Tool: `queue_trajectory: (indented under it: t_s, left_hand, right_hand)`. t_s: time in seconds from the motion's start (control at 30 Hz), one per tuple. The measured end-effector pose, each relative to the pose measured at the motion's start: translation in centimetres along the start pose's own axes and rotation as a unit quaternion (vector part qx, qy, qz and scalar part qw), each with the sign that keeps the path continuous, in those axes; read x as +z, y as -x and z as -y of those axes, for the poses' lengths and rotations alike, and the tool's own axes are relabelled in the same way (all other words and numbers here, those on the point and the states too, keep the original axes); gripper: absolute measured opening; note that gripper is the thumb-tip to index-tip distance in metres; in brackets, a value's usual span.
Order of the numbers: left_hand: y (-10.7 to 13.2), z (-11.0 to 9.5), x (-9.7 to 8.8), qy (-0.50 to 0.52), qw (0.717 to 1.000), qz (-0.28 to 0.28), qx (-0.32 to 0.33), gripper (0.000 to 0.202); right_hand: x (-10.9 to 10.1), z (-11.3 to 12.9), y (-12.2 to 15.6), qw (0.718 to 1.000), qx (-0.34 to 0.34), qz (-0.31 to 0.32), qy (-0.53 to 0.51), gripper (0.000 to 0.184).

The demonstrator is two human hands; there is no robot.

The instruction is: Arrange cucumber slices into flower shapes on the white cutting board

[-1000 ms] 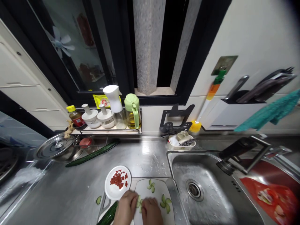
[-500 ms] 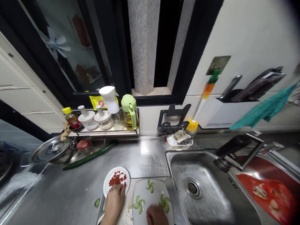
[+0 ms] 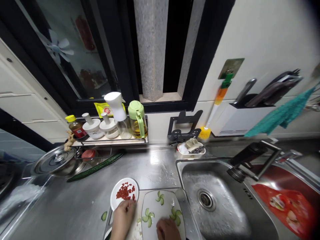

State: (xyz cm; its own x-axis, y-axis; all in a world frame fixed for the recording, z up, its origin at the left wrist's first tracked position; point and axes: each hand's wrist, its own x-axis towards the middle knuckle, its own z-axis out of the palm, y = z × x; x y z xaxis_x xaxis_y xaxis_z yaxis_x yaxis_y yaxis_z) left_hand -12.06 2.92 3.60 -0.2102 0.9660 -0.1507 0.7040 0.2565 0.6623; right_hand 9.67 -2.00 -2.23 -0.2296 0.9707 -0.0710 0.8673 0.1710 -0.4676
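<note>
My left hand, fingers pinched together, is at the near edge of a small round white plate that holds a heap of red goji berries. Whatever the fingertips hold is too small to make out. My right hand is low over a squarish white plate, its fingers curled and their contents hidden. Cucumber slices lie on this plate in pinwheel shapes: one at the back, one at the left and one at the right. Beneath the plates is a pale board with small scraps.
A whole cucumber lies by a lidded pot; a loose slice is left of the board. Oil jug and jars line the back shelf. At right are the sink and a red bag.
My left hand has drawn back from the goji berries, slightly down and to the right, with fingers pinched. My right hand stays almost in place over the squarish plate.
</note>
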Motion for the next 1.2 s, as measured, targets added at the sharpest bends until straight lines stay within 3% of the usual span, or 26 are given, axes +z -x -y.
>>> queue_trajectory:
  t_s: [0.13, 0.27, 0.4, 1.0, 1.2]
  left_hand:
    - [2.0, -0.3, 2.3, 0.057, 0.997, 0.043, 0.031, 0.037]
    - [3.7, -0.5, 5.1, 0.075, 0.995, 0.002, 0.063, 0.039]
    - [4.4, -0.3, 6.6, 0.079, 0.994, -0.011, 0.079, 0.040]
    - [4.5, 0.8, 8.3, -0.028, 0.996, -0.015, 0.085, 0.030]
    - [4.6, 0.6, 8.2, -0.025, 0.992, -0.064, 0.106, 0.029]
  right_hand:
    - [-0.5, 0.1, -0.4, 0.999, -0.012, -0.012, -0.028, 0.019]
    - [-1.2, 0.4, -0.8, 0.998, -0.015, -0.018, -0.053, 0.021]
    - [-1.7, 0.8, -1.2, 0.996, -0.030, -0.012, -0.081, 0.022]
    - [-1.7, 2.4, -2.0, 0.993, -0.052, 0.020, -0.109, 0.033]
    - [-1.8, 2.5, -2.2, 0.993, -0.042, 0.045, -0.099, 0.032]
